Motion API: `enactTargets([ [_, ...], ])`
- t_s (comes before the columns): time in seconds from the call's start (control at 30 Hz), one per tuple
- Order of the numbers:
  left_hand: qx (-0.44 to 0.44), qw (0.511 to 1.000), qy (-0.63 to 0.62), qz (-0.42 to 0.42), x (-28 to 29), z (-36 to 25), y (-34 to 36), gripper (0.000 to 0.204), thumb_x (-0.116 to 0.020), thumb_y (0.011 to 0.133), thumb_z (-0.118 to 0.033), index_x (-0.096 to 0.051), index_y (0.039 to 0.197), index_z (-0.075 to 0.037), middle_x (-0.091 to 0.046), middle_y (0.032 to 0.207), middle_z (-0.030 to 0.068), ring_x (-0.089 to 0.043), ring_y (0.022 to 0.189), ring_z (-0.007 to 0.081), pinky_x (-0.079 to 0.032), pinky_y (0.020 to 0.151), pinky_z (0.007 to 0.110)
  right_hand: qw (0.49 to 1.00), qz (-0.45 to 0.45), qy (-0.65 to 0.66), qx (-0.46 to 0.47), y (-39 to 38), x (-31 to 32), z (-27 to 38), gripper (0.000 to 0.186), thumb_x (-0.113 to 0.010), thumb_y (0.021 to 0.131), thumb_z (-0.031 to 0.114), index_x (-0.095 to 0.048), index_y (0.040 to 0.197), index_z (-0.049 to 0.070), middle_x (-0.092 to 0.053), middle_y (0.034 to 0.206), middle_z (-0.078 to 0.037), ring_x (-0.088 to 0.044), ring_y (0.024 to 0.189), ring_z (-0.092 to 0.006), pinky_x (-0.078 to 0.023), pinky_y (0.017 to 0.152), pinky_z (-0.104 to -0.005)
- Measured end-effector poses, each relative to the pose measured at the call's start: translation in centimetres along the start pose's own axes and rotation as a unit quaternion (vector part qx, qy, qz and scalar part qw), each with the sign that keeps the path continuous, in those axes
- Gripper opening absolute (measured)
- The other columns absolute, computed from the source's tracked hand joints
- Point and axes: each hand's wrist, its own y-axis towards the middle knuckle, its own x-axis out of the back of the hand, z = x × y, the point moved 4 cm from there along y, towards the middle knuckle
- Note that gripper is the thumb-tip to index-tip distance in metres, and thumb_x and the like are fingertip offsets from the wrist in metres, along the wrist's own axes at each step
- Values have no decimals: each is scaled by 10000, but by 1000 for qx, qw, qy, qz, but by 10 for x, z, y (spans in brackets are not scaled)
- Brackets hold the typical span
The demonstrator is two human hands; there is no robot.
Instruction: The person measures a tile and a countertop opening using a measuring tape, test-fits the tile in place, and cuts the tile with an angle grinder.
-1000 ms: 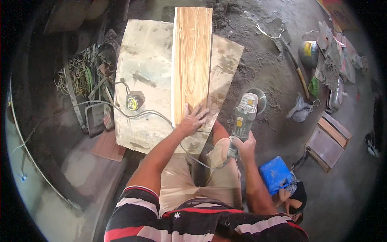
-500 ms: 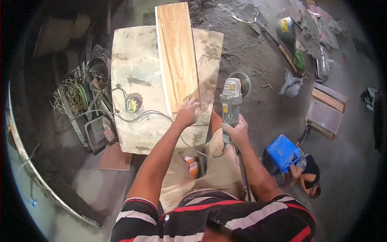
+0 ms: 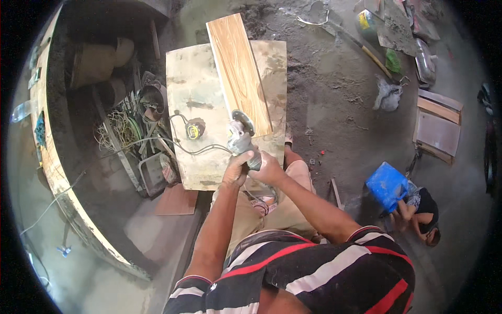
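Both of my hands are around an angle grinder (image 3: pixel 239 140), which points away from me. My left hand (image 3: pixel 236 168) is closed on the left side of its body. Across from it, my right hand (image 3: pixel 267 169) wraps the rear of the body. The grinder's disc (image 3: pixel 243 122) is over the near end of a wood-grain plank (image 3: pixel 238 63) with a pale left edge; whether they touch I cannot tell. Beneath the plank lies a stained, pale board (image 3: pixel 191 78). A black-and-yellow tape measure (image 3: pixel 195 130) rests on the board, left of the grinder.
A grey cable (image 3: pixel 157 139) crosses the board toward the grinder. Tangled wire (image 3: pixel 112 133) and scrap lie at the left. On the right, a person (image 3: pixel 426 212) crouches by a blue jerrycan (image 3: pixel 387 184). A wooden-handled tool (image 3: pixel 375 60) lies on the dusty floor beyond.
My left hand has left the plank and taken hold of the grinder. My right hand has brought the grinder leftward, over the plank's near end.
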Motion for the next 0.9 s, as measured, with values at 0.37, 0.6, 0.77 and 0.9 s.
enactTargets([
  [0.37,18,999,13,40,67,-8,-44,556,-769,885,-321,-588,1277,30,-672,1216,164,-669,1070,274,-542,998,425,965,114,163,-171,-46,-76,15,532,-826,693,249,-660,1144,21,-695,1012,-44,-630,913,-135,-529,838,-322],
  [0.6,-11,995,35,90,64,-27,-48,689,-706,947,-471,-515,1379,31,-657,1251,187,-648,1175,304,-532,1024,442,973,49,173,-142,-47,-86,26,590,-835,668,278,-666,1150,-18,-706,1004,-86,-657,905,-179,-535,845,-338],
  [0.77,6,985,-44,166,44,-27,-37,745,-627,989,-529,-436,1475,1,-627,1326,220,-625,1220,349,-497,1067,497,940,25,307,-145,-39,-68,30,465,-799,730,207,-674,1119,-15,-699,977,-60,-655,863,-152,-545,799,-328],
  [0.9,2,988,-36,148,53,-32,-22,692,-654,980,-501,-486,1436,-8,-657,1280,179,-640,1186,324,-495,1061,483,928,48,341,-144,-29,-60,40,396,-785,750,183,-676,1086,4,-688,940,-50,-645,820,-136,-541,755,-323],
])
